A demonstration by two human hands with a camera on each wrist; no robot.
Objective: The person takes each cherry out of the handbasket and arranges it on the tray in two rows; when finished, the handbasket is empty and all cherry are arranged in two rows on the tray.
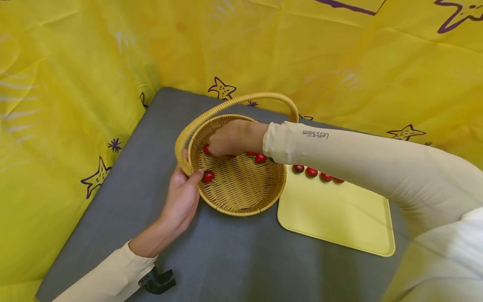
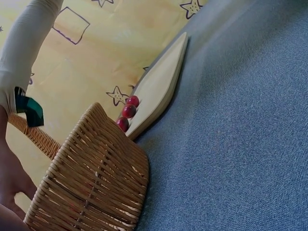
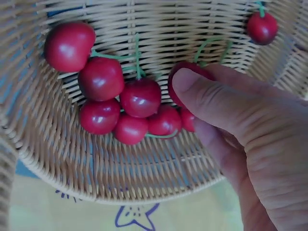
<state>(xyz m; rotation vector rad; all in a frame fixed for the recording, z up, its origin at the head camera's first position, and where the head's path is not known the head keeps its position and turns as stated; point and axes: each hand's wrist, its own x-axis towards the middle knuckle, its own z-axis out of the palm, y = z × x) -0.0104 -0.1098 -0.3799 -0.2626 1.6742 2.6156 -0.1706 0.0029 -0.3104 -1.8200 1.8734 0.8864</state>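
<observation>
While the left hand [image 1: 183, 195] grips a basket [image 1: 241, 184], the right hand [image 1: 231, 138] a cherry [image 3: 196, 68], one sleeve [image 1: 347, 157] part-hides a tray [image 1: 332, 214].

Yellow starfish-printed sheeting [image 1: 241, 54] borders a gray fabric-covered surface [image 1: 141, 167].

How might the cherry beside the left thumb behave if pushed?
The cherry looks round, so it would probably roll. Its glossy surface suggests it may be slippery, though its green stem could catch on the woven basket.
</observation>
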